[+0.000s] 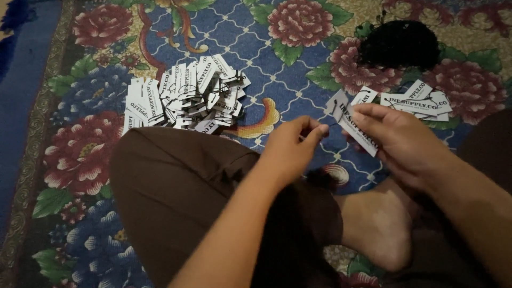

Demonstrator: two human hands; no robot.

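The person sits cross-legged on a flowered carpet (pixel 277 80). The right hand (pixel 397 141) is clamped on a white card tag (pixel 356 127), held tilted above the carpet, thumb on its face. The left hand (pixel 292 145) is closed in a pinch on a thin dark string (pixel 332 124) that runs toward the tag's upper end; whether it has passed through a hole cannot be told.

A large heap of like tags (pixel 184 96) lies on the carpet ahead of the left knee. A smaller spread of tags (pixel 418 101) lies just beyond the right hand, beside a dark tangle of string (pixel 399 45).

Judgement: good practice here is to keep the tag steady in the right hand, keep the pinch close to the string's tip, and draw it straight so the card does not bend.
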